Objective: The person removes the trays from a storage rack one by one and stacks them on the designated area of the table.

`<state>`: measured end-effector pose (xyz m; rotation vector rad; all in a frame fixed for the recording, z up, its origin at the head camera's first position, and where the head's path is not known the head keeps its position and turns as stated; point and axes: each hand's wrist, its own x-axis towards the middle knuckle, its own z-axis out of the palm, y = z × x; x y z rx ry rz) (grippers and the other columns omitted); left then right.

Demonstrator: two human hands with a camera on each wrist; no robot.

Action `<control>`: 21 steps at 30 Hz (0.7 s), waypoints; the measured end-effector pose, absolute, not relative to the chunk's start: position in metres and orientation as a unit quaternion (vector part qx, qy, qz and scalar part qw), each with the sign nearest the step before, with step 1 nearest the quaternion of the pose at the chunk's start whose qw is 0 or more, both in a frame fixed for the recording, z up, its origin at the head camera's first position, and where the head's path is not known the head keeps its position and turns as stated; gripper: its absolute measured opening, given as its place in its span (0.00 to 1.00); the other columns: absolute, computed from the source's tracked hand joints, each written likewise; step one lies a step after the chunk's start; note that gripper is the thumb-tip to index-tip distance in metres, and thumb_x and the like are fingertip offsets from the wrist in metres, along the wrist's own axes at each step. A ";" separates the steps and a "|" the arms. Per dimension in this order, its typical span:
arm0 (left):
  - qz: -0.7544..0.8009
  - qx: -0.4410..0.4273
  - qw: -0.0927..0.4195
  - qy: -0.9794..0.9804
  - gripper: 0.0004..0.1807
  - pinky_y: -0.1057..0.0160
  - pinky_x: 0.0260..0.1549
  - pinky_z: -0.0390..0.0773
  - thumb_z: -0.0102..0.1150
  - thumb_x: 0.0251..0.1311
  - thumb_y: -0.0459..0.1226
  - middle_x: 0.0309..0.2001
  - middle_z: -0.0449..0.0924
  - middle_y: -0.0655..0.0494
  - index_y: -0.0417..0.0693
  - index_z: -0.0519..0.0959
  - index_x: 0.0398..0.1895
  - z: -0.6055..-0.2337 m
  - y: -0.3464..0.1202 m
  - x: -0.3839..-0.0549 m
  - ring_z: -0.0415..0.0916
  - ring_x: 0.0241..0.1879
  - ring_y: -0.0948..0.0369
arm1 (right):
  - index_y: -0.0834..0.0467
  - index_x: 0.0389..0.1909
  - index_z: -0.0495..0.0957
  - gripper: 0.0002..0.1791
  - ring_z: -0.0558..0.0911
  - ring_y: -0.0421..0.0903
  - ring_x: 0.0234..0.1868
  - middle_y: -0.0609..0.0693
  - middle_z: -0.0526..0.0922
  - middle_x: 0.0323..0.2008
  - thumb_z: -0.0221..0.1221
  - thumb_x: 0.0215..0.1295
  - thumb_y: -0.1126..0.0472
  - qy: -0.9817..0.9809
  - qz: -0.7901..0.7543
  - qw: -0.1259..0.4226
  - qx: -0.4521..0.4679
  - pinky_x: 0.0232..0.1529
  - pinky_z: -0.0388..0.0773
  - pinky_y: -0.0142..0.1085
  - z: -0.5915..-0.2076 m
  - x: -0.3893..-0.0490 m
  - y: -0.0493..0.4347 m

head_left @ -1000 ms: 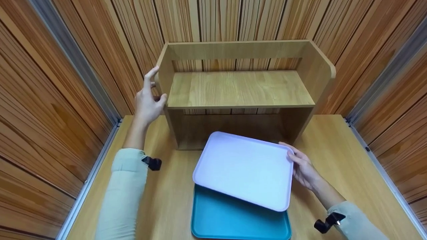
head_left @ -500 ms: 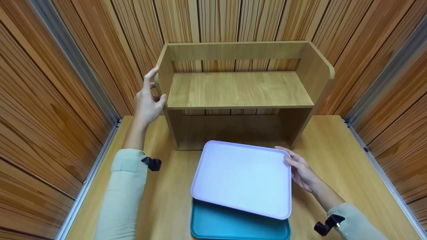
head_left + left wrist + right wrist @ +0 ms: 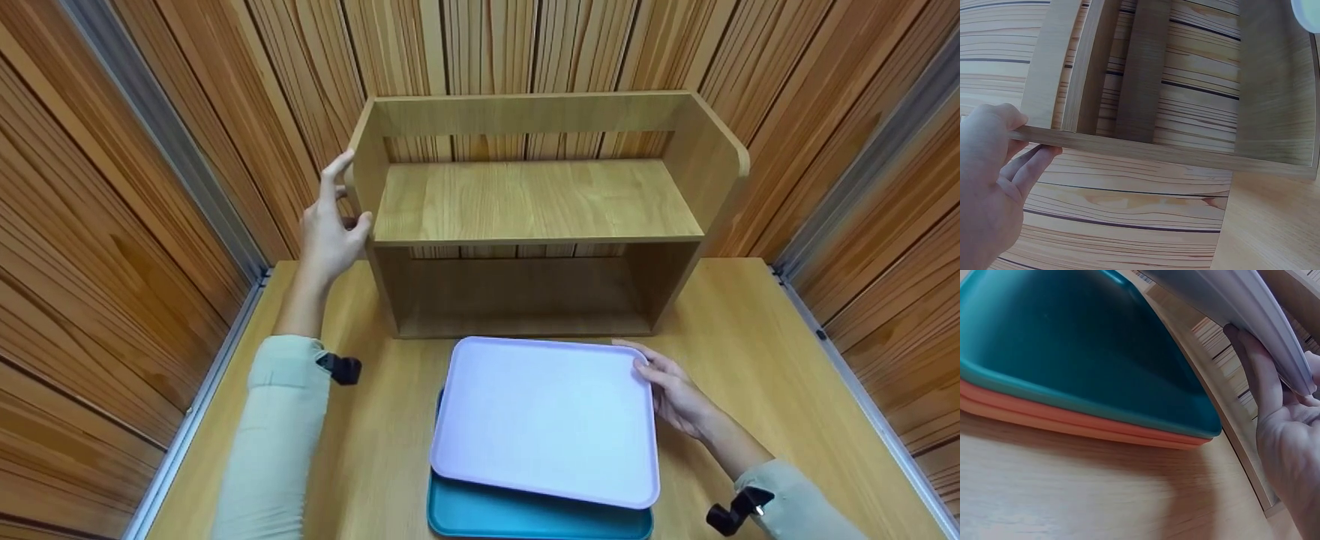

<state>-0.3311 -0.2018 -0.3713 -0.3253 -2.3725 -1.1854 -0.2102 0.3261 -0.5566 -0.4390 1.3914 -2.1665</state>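
A lilac tray (image 3: 546,420) is held tilted above a teal tray (image 3: 536,519), partly covering it. My right hand (image 3: 679,394) pinches its right edge, thumb on top and fingers underneath. In the right wrist view, the teal tray (image 3: 1084,343) lies on top of orange trays (image 3: 1089,419), with a gap below the lilac tray (image 3: 1241,315). My left hand (image 3: 330,232) grips the left side panel of a small wooden shelf (image 3: 536,199). The left wrist view shows thumb and fingers of the left hand (image 3: 999,169) on either side of the panel's edge (image 3: 1157,151).
The shelf has an upper board (image 3: 540,202) and a lower compartment (image 3: 525,296) behind the trays. Under everything is a light wooden tabletop (image 3: 742,337). Wood-patterned walls (image 3: 487,45) enclose the back and both sides, with metal strips (image 3: 217,420) along the table's edges.
The lilac tray has come down toward me, away from the shelf, and covers more of the teal tray. My right hand moved with it. My left hand stays on the shelf.
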 end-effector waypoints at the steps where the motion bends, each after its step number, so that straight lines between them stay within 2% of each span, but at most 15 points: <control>1: -0.432 -0.119 0.232 -0.863 0.46 0.44 0.47 0.96 0.61 0.76 0.26 0.73 0.80 0.30 0.67 0.57 0.90 -0.371 -0.202 -0.331 0.93 0.51 0.36 | 0.45 0.81 0.73 0.26 0.92 0.45 0.64 0.47 0.88 0.68 0.38 0.95 0.61 0.517 -0.798 0.262 -0.163 0.62 0.92 0.40 -0.557 -0.210 0.326; 6: -0.441 -0.121 0.226 -0.860 0.47 0.43 0.48 0.96 0.60 0.76 0.25 0.74 0.79 0.30 0.67 0.56 0.90 -0.371 -0.203 -0.332 0.93 0.53 0.35 | 0.44 0.80 0.74 0.26 0.93 0.45 0.64 0.46 0.88 0.68 0.38 0.95 0.61 0.519 -0.794 0.274 -0.157 0.62 0.92 0.42 -0.561 -0.206 0.329; 9: -0.438 -0.120 0.228 -0.861 0.47 0.46 0.47 0.97 0.60 0.76 0.25 0.74 0.79 0.30 0.67 0.56 0.90 -0.371 -0.203 -0.332 0.93 0.53 0.36 | 0.44 0.81 0.73 0.26 0.92 0.46 0.65 0.47 0.87 0.68 0.38 0.95 0.62 0.513 -0.794 0.284 -0.159 0.62 0.92 0.43 -0.564 -0.205 0.329; 12: -0.426 -0.117 0.233 -0.866 0.46 0.59 0.40 0.94 0.60 0.76 0.27 0.73 0.81 0.32 0.68 0.57 0.90 -0.372 -0.203 -0.332 0.94 0.49 0.39 | 0.45 0.81 0.72 0.27 0.92 0.47 0.65 0.47 0.87 0.69 0.36 0.95 0.63 0.510 -0.792 0.291 -0.166 0.62 0.92 0.44 -0.567 -0.203 0.327; 16: -0.417 -0.113 0.234 -0.871 0.45 0.73 0.32 0.84 0.60 0.77 0.28 0.72 0.82 0.33 0.69 0.57 0.89 -0.372 -0.203 -0.331 0.95 0.45 0.41 | 0.45 0.82 0.72 0.27 0.93 0.47 0.64 0.47 0.86 0.69 0.36 0.95 0.64 0.512 -0.788 0.296 -0.170 0.61 0.92 0.44 -0.572 -0.201 0.326; 18: -0.416 -0.111 0.233 -0.872 0.45 0.74 0.32 0.84 0.60 0.77 0.28 0.73 0.82 0.33 0.69 0.57 0.89 -0.372 -0.203 -0.331 0.95 0.45 0.41 | 0.45 0.82 0.72 0.27 0.93 0.47 0.63 0.47 0.86 0.69 0.37 0.95 0.64 0.516 -0.785 0.298 -0.168 0.61 0.93 0.44 -0.574 -0.200 0.325; 21: -0.416 -0.108 0.232 -0.872 0.46 0.68 0.34 0.88 0.60 0.77 0.28 0.73 0.82 0.34 0.70 0.56 0.89 -0.372 -0.203 -0.332 0.95 0.47 0.40 | 0.45 0.82 0.72 0.26 0.93 0.47 0.63 0.47 0.86 0.69 0.39 0.95 0.63 0.521 -0.782 0.301 -0.164 0.61 0.93 0.44 -0.577 -0.199 0.324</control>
